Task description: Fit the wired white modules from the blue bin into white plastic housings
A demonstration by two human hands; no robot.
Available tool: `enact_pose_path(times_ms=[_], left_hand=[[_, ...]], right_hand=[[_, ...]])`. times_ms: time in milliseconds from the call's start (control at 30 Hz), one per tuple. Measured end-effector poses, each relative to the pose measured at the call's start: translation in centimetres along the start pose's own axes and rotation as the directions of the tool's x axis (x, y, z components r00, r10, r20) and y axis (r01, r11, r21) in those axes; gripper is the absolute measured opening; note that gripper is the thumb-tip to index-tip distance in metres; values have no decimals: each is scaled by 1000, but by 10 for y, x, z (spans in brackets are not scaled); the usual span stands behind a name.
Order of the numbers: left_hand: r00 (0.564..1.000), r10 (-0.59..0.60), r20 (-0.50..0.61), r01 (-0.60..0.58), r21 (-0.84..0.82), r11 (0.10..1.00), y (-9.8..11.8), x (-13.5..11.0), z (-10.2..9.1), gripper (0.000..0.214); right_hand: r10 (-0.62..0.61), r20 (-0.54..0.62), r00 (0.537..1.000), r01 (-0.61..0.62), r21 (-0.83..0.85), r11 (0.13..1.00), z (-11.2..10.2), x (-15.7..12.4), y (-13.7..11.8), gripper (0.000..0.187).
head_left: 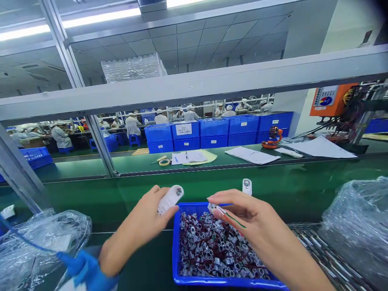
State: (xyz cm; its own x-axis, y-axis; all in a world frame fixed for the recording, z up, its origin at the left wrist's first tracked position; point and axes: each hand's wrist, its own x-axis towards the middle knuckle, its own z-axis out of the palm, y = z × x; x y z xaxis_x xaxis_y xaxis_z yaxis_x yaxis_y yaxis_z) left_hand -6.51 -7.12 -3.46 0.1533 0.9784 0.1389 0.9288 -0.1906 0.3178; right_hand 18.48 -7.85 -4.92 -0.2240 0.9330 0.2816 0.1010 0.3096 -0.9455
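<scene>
My left hand grips a white oval plastic housing between thumb and fingers, left of the blue bin. A round opening shows at the housing's upper end. Over the bin, my right hand pinches a small grey motor-like part with thin wires, red and green among them, trailing across the fingers. Below, the blue bin holds many similar small grey cylindrical parts with dark red wires. Another white housing lies on the green surface just beyond my right hand.
Clear plastic bags lie left and right. Metal rods sit right of the bin. Papers, a tape roll and an orange tape dispenser rest on the raised ledge. Blue crates and seated workers are beyond.
</scene>
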Motion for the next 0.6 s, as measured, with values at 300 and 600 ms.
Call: enact_pose_path(times_ms=[300, 600], left_hand=[[999, -13, 34, 25, -405, 914, 53, -33, 15, 30], [996, -14, 89, 55, -476, 878, 60, -32, 17, 21]], right_hand=[[-86, -13, 996, 81, -194, 978, 3, -6, -2, 18], [37, -157, 987, -70, -210, 975, 11, -10, 6, 23]])
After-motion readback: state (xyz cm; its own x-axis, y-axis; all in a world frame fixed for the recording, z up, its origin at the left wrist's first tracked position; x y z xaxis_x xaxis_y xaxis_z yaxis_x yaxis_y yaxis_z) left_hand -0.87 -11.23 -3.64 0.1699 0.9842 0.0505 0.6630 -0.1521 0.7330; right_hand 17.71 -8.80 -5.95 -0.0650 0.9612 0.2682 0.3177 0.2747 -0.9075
